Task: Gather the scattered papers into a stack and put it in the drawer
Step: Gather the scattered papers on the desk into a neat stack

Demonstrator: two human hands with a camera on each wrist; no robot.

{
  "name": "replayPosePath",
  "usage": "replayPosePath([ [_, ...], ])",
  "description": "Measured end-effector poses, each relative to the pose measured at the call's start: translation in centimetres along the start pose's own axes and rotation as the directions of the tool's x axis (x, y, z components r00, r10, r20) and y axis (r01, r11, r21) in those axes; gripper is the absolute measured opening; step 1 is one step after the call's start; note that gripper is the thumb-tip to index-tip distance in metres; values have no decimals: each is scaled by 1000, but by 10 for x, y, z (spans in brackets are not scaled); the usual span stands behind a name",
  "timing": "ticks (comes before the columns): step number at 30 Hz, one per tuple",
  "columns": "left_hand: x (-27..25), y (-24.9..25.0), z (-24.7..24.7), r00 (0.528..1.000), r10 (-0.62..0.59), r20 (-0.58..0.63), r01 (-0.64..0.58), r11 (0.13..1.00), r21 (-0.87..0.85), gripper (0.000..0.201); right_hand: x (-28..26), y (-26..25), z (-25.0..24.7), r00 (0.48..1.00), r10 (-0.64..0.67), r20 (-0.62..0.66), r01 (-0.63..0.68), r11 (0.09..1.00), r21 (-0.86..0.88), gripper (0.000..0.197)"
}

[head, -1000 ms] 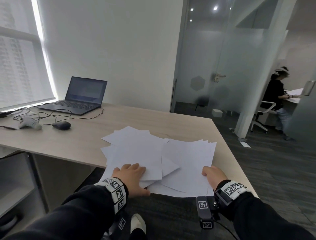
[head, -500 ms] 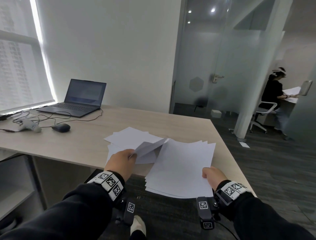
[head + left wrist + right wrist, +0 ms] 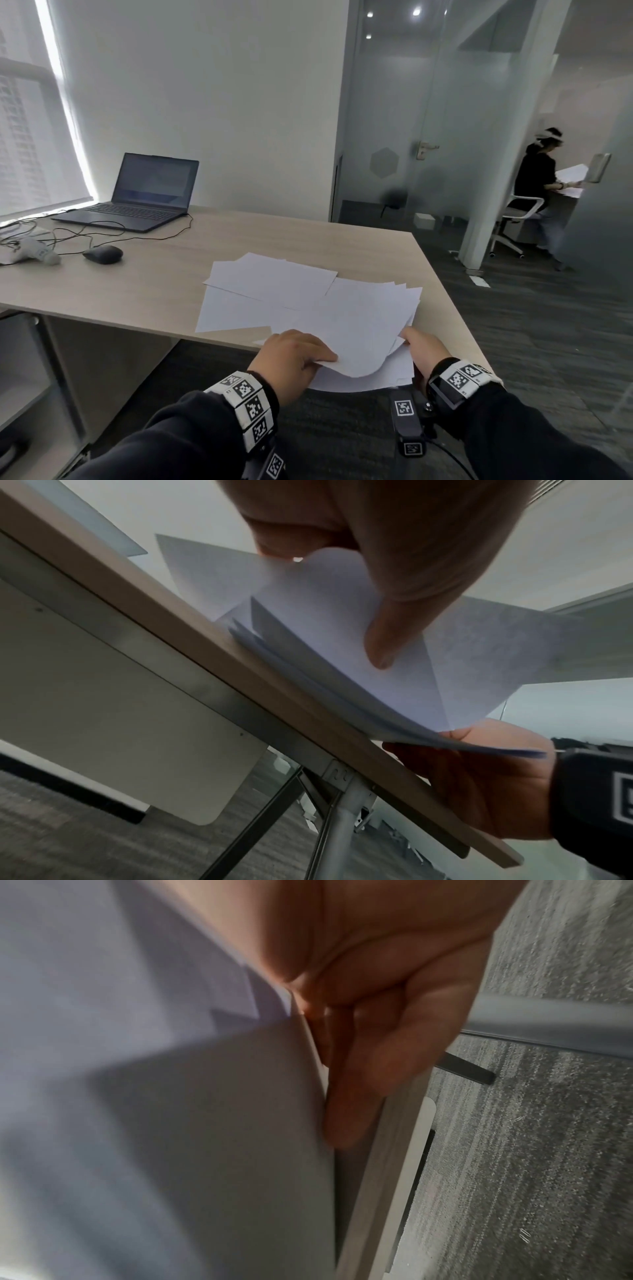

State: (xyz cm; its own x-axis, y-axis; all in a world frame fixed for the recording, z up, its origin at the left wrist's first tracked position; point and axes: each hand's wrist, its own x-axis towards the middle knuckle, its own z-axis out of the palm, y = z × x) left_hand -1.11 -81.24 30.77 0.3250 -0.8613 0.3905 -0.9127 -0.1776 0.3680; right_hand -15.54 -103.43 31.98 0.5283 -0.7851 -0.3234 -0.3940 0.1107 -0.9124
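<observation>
White papers lie spread over the near right part of the wooden desk (image 3: 137,291). A fanned stack (image 3: 370,308) hangs over the front edge, and my right hand (image 3: 419,346) holds its near right corner, thumb on top and fingers (image 3: 356,1096) underneath. My left hand (image 3: 294,356) pinches a curled sheet (image 3: 356,356) and holds it over that stack, with the thumb (image 3: 383,642) under the sheet. More loose sheets (image 3: 267,284) lie flat to the left and behind. No drawer shows in any view.
An open laptop (image 3: 150,192), a black mouse (image 3: 102,254), a white device and cables sit at the desk's far left. Dark carpet lies to the right. A person sits on a chair (image 3: 524,212) beyond the glass partition.
My left hand lifted a sheet from the left pile and carried it right, onto the stack that my right hand holds. The right hand has stayed at the stack's corner.
</observation>
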Motion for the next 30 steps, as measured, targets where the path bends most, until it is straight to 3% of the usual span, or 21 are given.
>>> replayPosePath([
  [4, -3, -5, -2, 997, -75, 35, 77, 996, -42, 45, 0, 3, -5, 1000, 4, -19, -5, 1000, -7, 16],
  [11, -11, -5, -7, 962, -247, 117, 257, 963, -81, 29, 14, 10, 0, 1000, 6, 4, -6, 1000, 26, 19],
  [17, -3, 4, -20, 896, -436, -88, 416, 892, -176, 44, 16, 8, 2, 999, -35, -5, 34, 997, -74, 15],
  [19, -1, 6, -25, 898, -411, -159, 397, 911, -110, 41, 16, 8, 2, 998, -55, -15, 54, 996, -75, 16],
  [22, -1, 12, -22, 951, -271, -150, 285, 955, 83, 32, 15, 9, 1, 999, -43, -23, 41, 998, -55, 15],
  [24, -1, 19, -11, 983, -172, -65, 182, 965, 190, 30, 15, 9, 1, 999, -39, -22, 38, 998, -48, 13],
  [27, -3, 24, 7, 991, -103, 84, 73, 949, 307, 32, 16, 10, 3, 999, -38, -12, 38, 999, -23, 15],
  [30, -5, 28, 17, 964, -178, 199, 92, 922, 377, 51, 13, 8, 2, 999, -38, 3, 38, 999, -31, 16],
])
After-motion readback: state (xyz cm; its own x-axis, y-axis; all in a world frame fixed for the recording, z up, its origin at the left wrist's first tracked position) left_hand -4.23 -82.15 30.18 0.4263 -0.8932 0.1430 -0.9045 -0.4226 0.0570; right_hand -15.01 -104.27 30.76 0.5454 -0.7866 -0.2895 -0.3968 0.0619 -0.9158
